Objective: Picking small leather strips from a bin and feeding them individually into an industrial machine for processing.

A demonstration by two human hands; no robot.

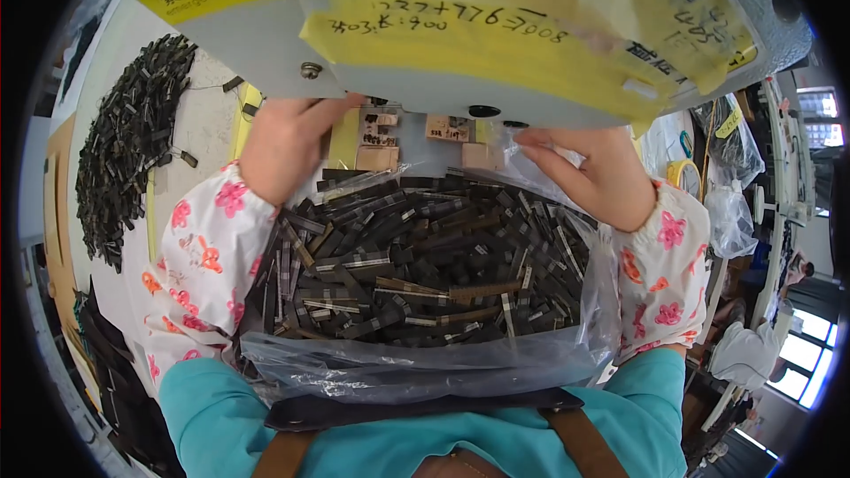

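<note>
My left hand (288,140) reaches in under the grey machine head (390,62), beside the left worn block (379,127) on the machine. It is blurred, and the machine hides some of its fingertips. Across from it, my right hand (602,168) has thumb and forefinger drawn close together near the right block (448,127). Whatever lies between those tips is too small to make out. Between my forearms, a clear plastic bag (425,367) lies open, filled with short dark strips (434,257), many with pale bands.
Another big heap of dark strips (133,142) lies on the pale table (212,115) at left. Yellow tape (531,53) covers part of the machine head, low over my hands. Crumpled clear plastic (733,221) and a yellow round object (683,175) are at right.
</note>
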